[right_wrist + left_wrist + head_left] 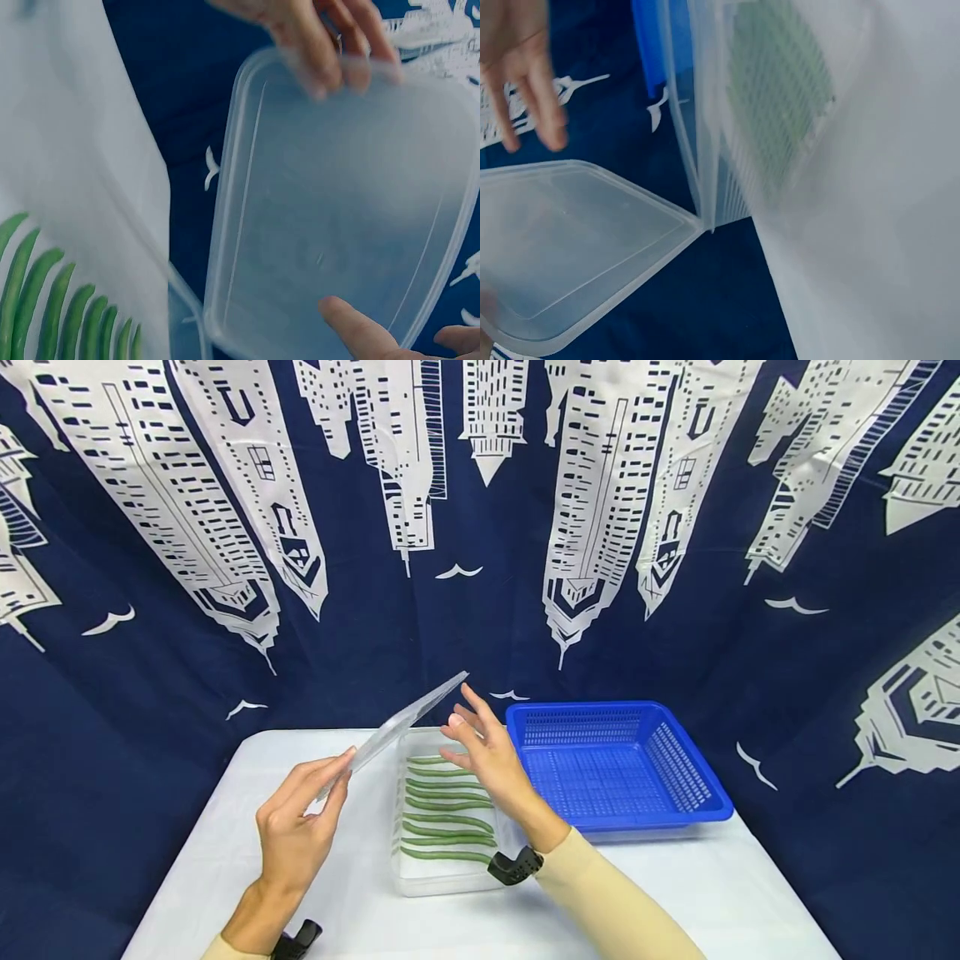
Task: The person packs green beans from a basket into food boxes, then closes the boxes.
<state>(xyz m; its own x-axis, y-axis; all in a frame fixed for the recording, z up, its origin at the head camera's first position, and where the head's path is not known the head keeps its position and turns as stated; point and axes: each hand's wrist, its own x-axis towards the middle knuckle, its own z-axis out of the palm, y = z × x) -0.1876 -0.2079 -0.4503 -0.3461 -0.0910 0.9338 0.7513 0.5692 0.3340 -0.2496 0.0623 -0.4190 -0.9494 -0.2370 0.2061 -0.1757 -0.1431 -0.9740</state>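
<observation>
My left hand (300,822) grips a clear plastic lid (401,722) by its near edge, thumb on one side and fingers on the other. The lid is tilted in the air above the left part of a translucent container (442,887). In that container lie several green beans (446,831), side by side in a row. My right hand (491,760) hovers over the container, fingers spread near the lid's raised end. In the right wrist view an index fingertip (330,306) overlaps the lid's face; whether it touches cannot be told.
A blue plastic basket (622,822) stands on the white table (345,902), just right of the container. Behind the table hangs a dark blue cloth (442,635) printed with white buildings. Black wrist cameras (516,866) sit on both wrists.
</observation>
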